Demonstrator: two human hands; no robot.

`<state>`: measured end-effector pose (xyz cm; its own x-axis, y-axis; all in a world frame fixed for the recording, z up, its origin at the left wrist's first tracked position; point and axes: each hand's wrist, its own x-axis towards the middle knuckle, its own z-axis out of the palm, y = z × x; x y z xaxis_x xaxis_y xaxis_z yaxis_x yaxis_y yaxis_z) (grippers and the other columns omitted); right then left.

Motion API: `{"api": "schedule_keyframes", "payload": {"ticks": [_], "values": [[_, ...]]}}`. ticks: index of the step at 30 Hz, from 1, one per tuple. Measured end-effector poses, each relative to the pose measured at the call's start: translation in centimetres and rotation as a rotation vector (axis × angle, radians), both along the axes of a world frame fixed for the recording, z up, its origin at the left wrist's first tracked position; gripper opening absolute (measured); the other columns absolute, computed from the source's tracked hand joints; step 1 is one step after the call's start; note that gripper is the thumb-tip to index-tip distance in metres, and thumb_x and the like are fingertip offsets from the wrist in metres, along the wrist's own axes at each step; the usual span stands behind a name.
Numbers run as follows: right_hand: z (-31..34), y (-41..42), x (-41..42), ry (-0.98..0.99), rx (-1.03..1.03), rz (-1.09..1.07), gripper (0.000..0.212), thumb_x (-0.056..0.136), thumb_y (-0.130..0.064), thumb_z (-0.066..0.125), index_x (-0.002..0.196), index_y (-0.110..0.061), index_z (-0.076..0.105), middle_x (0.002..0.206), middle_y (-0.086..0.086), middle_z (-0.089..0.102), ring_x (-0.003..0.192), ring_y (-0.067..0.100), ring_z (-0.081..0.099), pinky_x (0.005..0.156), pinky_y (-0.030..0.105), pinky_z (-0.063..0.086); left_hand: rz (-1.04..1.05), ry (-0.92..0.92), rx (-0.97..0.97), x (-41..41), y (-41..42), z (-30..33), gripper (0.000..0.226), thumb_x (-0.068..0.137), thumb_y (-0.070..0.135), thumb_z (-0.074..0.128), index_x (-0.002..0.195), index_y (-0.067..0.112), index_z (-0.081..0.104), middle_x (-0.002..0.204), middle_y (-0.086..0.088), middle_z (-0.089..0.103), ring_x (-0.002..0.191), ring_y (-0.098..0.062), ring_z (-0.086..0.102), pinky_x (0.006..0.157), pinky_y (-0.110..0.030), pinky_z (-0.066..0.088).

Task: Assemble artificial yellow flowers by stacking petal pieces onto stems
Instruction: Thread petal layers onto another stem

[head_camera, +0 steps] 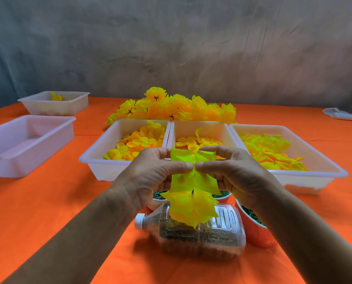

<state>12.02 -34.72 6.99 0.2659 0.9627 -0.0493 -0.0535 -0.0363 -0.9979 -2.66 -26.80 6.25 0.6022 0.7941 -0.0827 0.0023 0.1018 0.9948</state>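
Centrally, near the viewer: left hand (150, 173) and right hand (235, 173) meet thumb to thumb, each pinching the same yellow petal piece (193, 171), thumbs on its near face, curled fingers behind it. A thin dark stem (194, 175) shows through the slit in the middle of this piece. Just below, a second petal piece (191, 210), star-shaped, sits on the same line; whether it touches the upper one cannot be told.

Beneath the hands: clear plastic bottle (201, 236) lying on its side, white cap to the left, holding brown granular fill. To either side, partly hidden by the wrists, cups (253, 228) with green contents, the right one red-walled.

Middle row, left to right: white tray (97, 160) of rounded yellow-orange petals; narrower white tray (175, 136) with fewer rounded petals; wide tray (324, 171) of pointed yellow petals.

Far, behind the trays: heap of finished yellow flowers (171, 108), some showing dark star-shaped backs.

Left side: shallow white tray (48, 144); farther back, small tray (54, 107) with some yellow pieces.

Far right edge: white folded item (341, 114), not identifiable.

Surface: orange cloth (48, 201). Backdrop: grey fabric (171, 48).
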Motion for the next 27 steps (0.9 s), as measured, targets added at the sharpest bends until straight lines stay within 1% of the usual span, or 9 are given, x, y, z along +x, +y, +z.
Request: {"api": "schedule_keyframes", "payload": {"ticks": [3,6,10,17,20,21,24,25,27], "values": [[0.1,0.0,-0.1,0.0,-0.014,-0.002,0.034,0.072,0.002,0.071,0.101,-0.015,0.063,0.083,0.014,0.073,0.073,0.025,0.07,0.076,0.045,0.055,-0.025,-0.028,-0.023,0.0,0.2,-0.1,0.054,0.041,0.018,0.076,0.093,0.008,0.067,0.078,-0.009,0.074,0.066,-0.02,0.071,0.067,-0.04,0.058],[0.3,0.0,-0.1,-0.011,-0.019,-0.007,0.033,0.073,0.004,0.07,0.099,-0.015,0.064,0.089,0.018,0.073,0.076,0.027,0.069,0.079,0.047,0.053,-0.035,-0.038,-0.023,0.0,0.3,-0.2,0.058,0.042,0.016,0.076,0.098,0.006,0.066,0.079,-0.01,0.074,0.066,-0.02,0.071,0.064,-0.039,0.058],[0.3,0.0,-0.1,-0.025,-0.028,-0.003,0.035,0.073,0.003,0.07,0.101,-0.016,0.063,0.094,0.019,0.072,0.083,0.031,0.069,0.08,0.048,0.054,-0.051,-0.05,-0.023,0.1,0.4,-0.4,0.054,0.043,0.014,0.076,0.095,0.006,0.066,0.077,-0.009,0.074,0.064,-0.019,0.071,0.057,-0.033,0.059],[0.1,0.3,0.1,-0.021,-0.032,0.021,0.035,0.073,0.003,0.07,0.101,-0.017,0.063,0.088,0.016,0.073,0.077,0.028,0.07,0.072,0.043,0.056,-0.069,-0.067,-0.027,0.2,0.7,-0.6,0.049,0.047,0.011,0.075,0.095,0.005,0.067,0.077,-0.01,0.074,0.064,-0.02,0.071,0.055,-0.032,0.058],[0.1,0.4,0.2,0.008,-0.05,0.036,0.034,0.074,0.004,0.069,0.102,-0.014,0.062,0.08,0.013,0.073,0.066,0.023,0.07,0.063,0.036,0.057,-0.048,-0.045,-0.031,0.5,0.8,-0.7,0.039,0.06,0.003,0.074,0.099,0.002,0.067,0.08,-0.013,0.073,0.069,-0.024,0.068,0.073,-0.041,0.055],[0.1,0.5,0.1,0.026,-0.06,0.043,0.035,0.074,0.005,0.068,0.104,-0.012,0.061,0.08,0.013,0.073,0.064,0.022,0.069,0.06,0.035,0.057,-0.046,-0.04,-0.036,0.5,0.8,-0.7,0.035,0.065,0.0,0.072,0.1,0.001,0.066,0.08,-0.013,0.073,0.068,-0.024,0.068,0.074,-0.043,0.055],[0.1,0.6,0.2,0.073,-0.086,0.058,0.039,0.076,0.006,0.066,0.111,-0.008,0.059,0.082,0.015,0.072,0.061,0.021,0.069,0.057,0.034,0.057,-0.063,-0.055,-0.052,0.7,1.1,-0.9,0.025,0.073,-0.006,0.067,0.097,0.0,0.065,0.074,-0.011,0.073,0.063,-0.021,0.07,0.058,-0.032,0.059],[0.1,0.6,0.1,0.087,-0.095,0.061,0.041,0.076,0.007,0.065,0.114,-0.006,0.058,0.083,0.015,0.072,0.061,0.022,0.069,0.058,0.034,0.057,-0.066,-0.052,-0.05,0.7,1.2,-1.0,0.023,0.073,-0.006,0.067,0.095,0.001,0.065,0.074,-0.011,0.072,0.064,-0.02,0.07,0.059,-0.032,0.059],[0.2,0.7,0.1,0.108,-0.12,0.067,0.043,0.077,0.007,0.063,0.119,-0.004,0.056,0.084,0.016,0.07,0.059,0.021,0.068,0.055,0.032,0.057,-0.079,-0.033,-0.038,0.7,1.6,-1.1,0.018,0.073,-0.003,0.068,0.09,0.004,0.068,0.076,-0.01,0.071,0.07,-0.023,0.067,0.075,-0.04,0.055]]}}
